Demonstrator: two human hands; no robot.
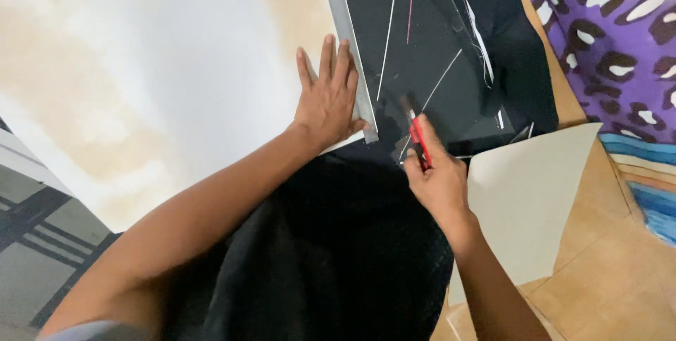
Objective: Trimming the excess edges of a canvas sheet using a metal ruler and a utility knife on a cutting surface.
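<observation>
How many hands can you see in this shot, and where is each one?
2. The left hand lies flat on the white sheet, pressing against the metal ruler. The right hand grips a red cutter over the black sheet. No other person's hands are visible.

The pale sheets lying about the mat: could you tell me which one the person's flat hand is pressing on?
The large white sheet, under the left hand beside the metal ruler. The smaller grey sheet lies untouched, beyond the right hand holding the red cutter.
</observation>
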